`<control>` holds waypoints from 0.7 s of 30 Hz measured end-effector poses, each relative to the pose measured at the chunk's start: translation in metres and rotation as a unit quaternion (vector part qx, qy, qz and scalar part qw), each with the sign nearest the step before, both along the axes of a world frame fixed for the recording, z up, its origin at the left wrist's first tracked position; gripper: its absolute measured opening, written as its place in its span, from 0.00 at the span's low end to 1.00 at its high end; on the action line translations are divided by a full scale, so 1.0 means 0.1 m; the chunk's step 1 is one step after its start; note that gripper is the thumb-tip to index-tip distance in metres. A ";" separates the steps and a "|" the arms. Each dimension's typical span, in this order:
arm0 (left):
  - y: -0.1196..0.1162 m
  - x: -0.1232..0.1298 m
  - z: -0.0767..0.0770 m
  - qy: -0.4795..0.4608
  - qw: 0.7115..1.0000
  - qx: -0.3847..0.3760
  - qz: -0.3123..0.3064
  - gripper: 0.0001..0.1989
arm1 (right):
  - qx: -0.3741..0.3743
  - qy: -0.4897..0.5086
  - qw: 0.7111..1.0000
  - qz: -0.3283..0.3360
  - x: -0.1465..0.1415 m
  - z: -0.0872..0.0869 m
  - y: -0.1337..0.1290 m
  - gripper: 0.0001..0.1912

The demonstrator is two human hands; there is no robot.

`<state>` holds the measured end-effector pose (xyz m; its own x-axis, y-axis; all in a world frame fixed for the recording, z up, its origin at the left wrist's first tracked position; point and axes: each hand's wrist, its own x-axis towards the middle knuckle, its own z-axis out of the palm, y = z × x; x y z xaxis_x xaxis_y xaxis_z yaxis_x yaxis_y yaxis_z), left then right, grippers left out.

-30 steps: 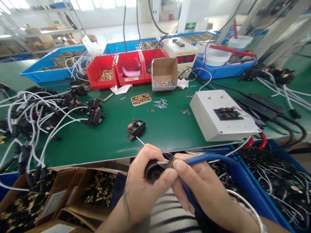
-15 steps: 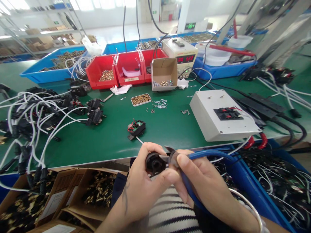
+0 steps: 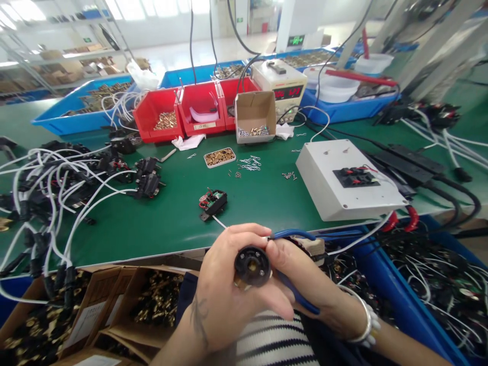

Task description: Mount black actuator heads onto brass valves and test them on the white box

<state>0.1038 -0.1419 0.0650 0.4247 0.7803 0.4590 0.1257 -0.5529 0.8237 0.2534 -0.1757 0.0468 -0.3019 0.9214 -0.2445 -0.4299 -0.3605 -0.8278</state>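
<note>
My left hand (image 3: pixel 219 284) is closed around a black round plastic part (image 3: pixel 244 254) whose end face, with a brass-coloured centre and small screws, points up at me. Beside it, my right hand (image 3: pixel 305 267) grips blue-handled cutting pliers (image 3: pixel 292 234); their jaws are out of sight. The fingertips of my right hand touch the edge of the round part. Ahead on the green bench lies a small black housing with a circuit board and red wires (image 3: pixel 213 204), and a white cable runs from it toward my hands.
White-cabled black assemblies (image 3: pixel 148 178) lie to the left. A tray of brass pieces (image 3: pixel 220 157), loose clips (image 3: pixel 250 163) and screws (image 3: pixel 288 176) lie ahead. A grey box (image 3: pixel 324 195) stands right, red bins (image 3: pixel 156 114) behind. Cardboard boxes (image 3: pixel 114 295) stand below the bench.
The pliers' jaws have left the round part's face and turned away, the handles now rotated in my right hand. The round part has been tilted up toward me, showing its screws.
</note>
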 end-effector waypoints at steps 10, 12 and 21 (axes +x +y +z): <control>0.05 0.05 0.06 -0.061 0.962 -0.264 0.027 0.21 | 0.223 -0.228 0.904 -0.285 0.03 -0.02 -0.02 0.06; 0.04 0.07 0.07 -0.142 0.924 -0.354 -0.036 0.21 | 0.293 -0.288 0.855 -0.315 0.04 -0.03 -0.05 0.06; -0.06 0.10 0.04 -0.238 0.910 -0.339 -0.035 0.17 | 0.288 -0.293 0.873 -0.262 0.16 0.06 -0.10 0.16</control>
<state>0.1142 -0.1476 0.0690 0.3639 0.9310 0.0278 -0.3495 0.1088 0.9306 0.2691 -0.1853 0.0529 0.2192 0.9164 0.3350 0.1472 0.3083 -0.9398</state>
